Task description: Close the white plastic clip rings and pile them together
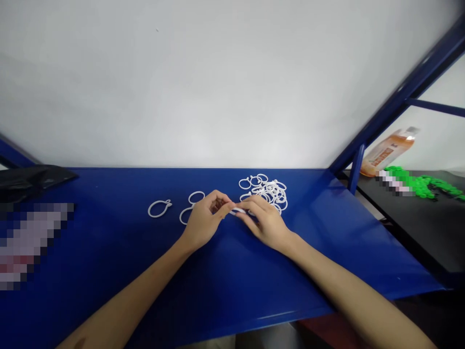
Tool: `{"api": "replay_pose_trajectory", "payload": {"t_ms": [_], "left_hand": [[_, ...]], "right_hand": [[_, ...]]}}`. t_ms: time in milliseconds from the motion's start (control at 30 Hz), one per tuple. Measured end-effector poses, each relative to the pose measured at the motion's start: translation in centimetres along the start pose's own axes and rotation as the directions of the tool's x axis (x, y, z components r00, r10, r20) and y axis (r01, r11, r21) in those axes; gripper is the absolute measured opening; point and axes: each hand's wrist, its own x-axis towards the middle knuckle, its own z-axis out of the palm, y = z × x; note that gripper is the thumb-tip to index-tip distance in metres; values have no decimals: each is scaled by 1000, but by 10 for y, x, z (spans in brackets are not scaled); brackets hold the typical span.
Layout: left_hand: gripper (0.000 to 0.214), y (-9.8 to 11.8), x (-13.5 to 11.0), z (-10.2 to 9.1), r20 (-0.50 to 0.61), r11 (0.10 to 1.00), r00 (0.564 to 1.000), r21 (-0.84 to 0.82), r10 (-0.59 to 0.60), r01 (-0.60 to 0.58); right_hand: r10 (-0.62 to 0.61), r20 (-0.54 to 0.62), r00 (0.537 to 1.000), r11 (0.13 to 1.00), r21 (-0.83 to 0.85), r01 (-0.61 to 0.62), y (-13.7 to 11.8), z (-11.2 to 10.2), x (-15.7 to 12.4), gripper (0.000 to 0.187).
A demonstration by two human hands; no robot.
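Between my two hands is a white plastic ring, seen nearly edge-on above the blue tabletop. My left hand pinches its left end with thumb and fingers, while my right hand grips the right end. The fingers cover much of the ring. Just behind my right hand lies a pile of white rings with small eyelets. Close to my left hand rest two more rings, one at the back and one partly hidden by the hand. Farther left, a single ring with a small loop lies flat.
The blue table meets a white wall. Black plastic and a blurred-out packet lie at the left. Beyond the blue metal frame on the right, a dark surface holds a tilted orange bottle and green plastic pieces.
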Motion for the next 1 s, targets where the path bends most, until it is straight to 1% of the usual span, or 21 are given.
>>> {"api": "replay_pose_trajectory", "payload": {"t_ms": [67,167,300,367,433,500,633,767,833,900,933,967,1000], "left_hand": [[25,0,0,-1,25,999,999,-30,-20,21],[25,0,1,-2,60,995,998,-93,-29,35],[25,0,1,-2,112,990,993,-136,-30,45],[24,-1,1,-1,114,991,993,-126,-26,40],[23,-3,1,-1,116,994,993,-108,-15,27],[19,-5,1,-1,125,996,992,-87,-6,17],[10,-5,1,-2,118,998,993,-63,8,0],[7,-1,-2,-2,114,999,993,-27,34,-31],[5,1,-3,-2,123,997,991,32,61,-65],[6,1,-1,-3,121,977,986,165,114,-133],[6,-1,1,-5,110,946,983,272,150,-175],[9,-2,3,-7,96,892,977,400,188,-211],[14,-5,5,-10,81,811,972,538,223,-231]], "right_hand": [[30,-18,999,999,24,-29,2,3,-1,16],[108,-56,993,992,68,-104,6,6,-1,13],[178,-43,983,980,102,-172,6,5,-1,13],[170,0,985,979,118,-169,5,4,-1,14],[137,55,989,980,139,-143,5,2,0,15],[97,87,991,980,164,-111,5,0,1,17],[42,86,995,981,187,-57,2,-1,0,18],[8,96,995,988,150,-22,-2,-1,-2,21],[-3,104,995,992,129,-10,-3,-1,-3,22],[3,105,994,995,97,-14,0,0,-2,22],[18,105,994,997,69,-25,2,1,-2,21],[40,102,994,998,34,-44,6,2,-2,21],[69,92,993,998,-5,-69,10,2,-1,21]]}}
